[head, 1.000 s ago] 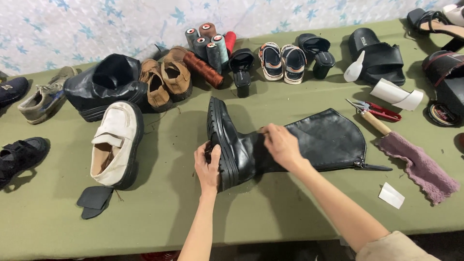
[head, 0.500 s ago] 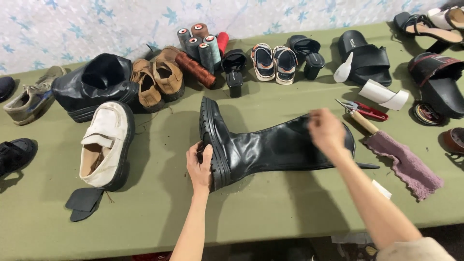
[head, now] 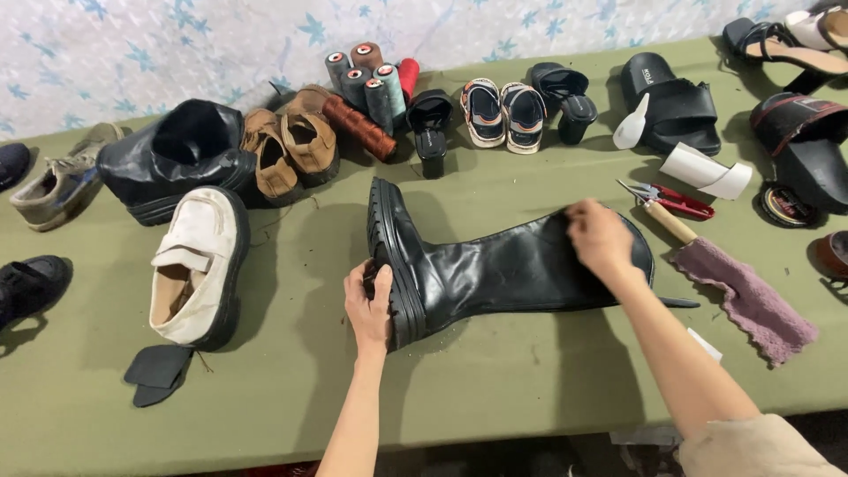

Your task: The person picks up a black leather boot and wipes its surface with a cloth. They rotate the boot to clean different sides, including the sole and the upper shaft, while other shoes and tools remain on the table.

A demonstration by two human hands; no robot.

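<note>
A tall black leather boot (head: 495, 269) lies on its side across the green table (head: 495, 389), sole toward the left. My left hand (head: 369, 300) grips the thick black sole at the heel end. My right hand (head: 599, 237) rests flat on the upper shaft near the boot's opening, fingers spread on the leather.
A white shoe (head: 196, 265) and a loose black insole (head: 159, 371) lie at the left. Behind are a second black boot (head: 172, 159), brown shoes (head: 291, 150), thread spools (head: 371, 84), sandals and slippers. To the right lie red snips (head: 676, 201), a wooden-handled tool (head: 669, 221) and a purple cloth (head: 746, 300).
My right hand has slid from the boot's ankle along the shaft to its opening. My left hand stays on the sole. The view has shifted slightly.
</note>
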